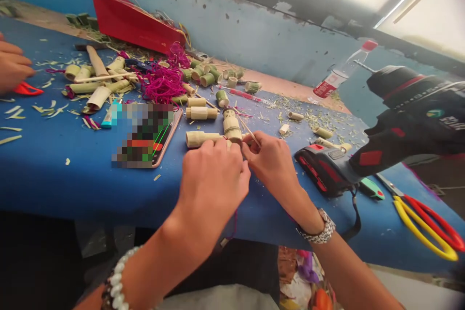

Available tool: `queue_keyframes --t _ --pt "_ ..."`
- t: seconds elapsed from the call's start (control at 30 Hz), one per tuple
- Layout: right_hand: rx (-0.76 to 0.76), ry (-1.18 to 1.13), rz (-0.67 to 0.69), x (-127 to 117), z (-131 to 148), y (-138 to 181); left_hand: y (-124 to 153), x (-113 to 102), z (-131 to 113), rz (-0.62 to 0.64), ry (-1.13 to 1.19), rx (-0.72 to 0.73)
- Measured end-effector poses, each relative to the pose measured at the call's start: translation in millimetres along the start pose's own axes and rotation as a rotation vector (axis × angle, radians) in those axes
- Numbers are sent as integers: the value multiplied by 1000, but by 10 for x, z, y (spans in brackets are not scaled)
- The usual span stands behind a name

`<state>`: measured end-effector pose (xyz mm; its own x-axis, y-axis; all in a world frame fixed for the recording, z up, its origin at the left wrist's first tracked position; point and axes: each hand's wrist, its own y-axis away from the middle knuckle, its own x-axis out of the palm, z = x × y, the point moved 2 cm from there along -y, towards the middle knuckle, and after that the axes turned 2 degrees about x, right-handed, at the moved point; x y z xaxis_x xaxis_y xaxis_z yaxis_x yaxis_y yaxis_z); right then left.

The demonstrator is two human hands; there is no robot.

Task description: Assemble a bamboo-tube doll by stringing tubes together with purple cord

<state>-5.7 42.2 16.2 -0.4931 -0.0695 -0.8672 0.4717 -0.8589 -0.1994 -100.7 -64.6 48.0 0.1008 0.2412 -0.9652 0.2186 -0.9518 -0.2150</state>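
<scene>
My left hand (212, 179) is closed over the near end of a small assembly of bamboo tube pieces (203, 138) lying on the blue table (54, 164). My right hand (271, 162) pinches a thin bamboo stick (250, 133) right beside the upright bamboo piece (231, 126) of that assembly. Both hands meet at the middle of the table's front. A pink cord hangs below my left hand.
A phone (147, 135) lies left of my hands. A black and red cordless drill (381, 140) stands at right, with yellow-red scissors (425, 223) near it. Loose bamboo pieces (98, 82), magenta string (163, 82), a red bag (131, 22), a plastic bottle (339, 75). Another person's hand (10, 70) at far left.
</scene>
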Motion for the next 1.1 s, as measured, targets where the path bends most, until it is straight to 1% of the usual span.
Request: queue_keyframes --t 0.1,0.2,0.37,0.57,0.67,0.77,0.83,0.87,0.93,0.97,1.0,1.03,1.07,1.1 --pt "-9 -19 3 -5 -10 4 133 75 -99 -101 -20 28" --pt "-21 -33 -10 -9 -21 15 230 156 -109 -159 -11 -17" --pt "-45 -51 -31 -1 -41 21 320 242 -38 -196 24 -101" --pt "-54 -49 -31 9 -71 26 332 332 21 -194 53 -133" --pt "-77 -37 -41 11 -89 28 333 337 114 -196 57 -150" --pt "-91 -32 -48 14 -93 27 370 296 171 -220 68 -159" --pt "-82 -29 -50 16 -87 26 422 255 117 -279 73 -164" --pt "-74 -32 -35 19 -82 26 452 236 52 -333 94 -150" --pt "-50 -45 -7 21 -76 26 502 224 -133 -443 222 -81" --pt "-35 -46 -5 17 -74 28 511 237 -235 -470 343 -36" --pt "-22 -46 -3 9 -73 30 503 266 -327 -454 499 -13" --pt "-19 -51 -2 -2 -71 33 479 307 -403 -402 654 -12" --pt "-28 -61 4 -14 -70 37 443 346 -455 -372 772 -39" --pt "-46 -72 23 -25 -68 40 399 377 -482 -368 848 -84"
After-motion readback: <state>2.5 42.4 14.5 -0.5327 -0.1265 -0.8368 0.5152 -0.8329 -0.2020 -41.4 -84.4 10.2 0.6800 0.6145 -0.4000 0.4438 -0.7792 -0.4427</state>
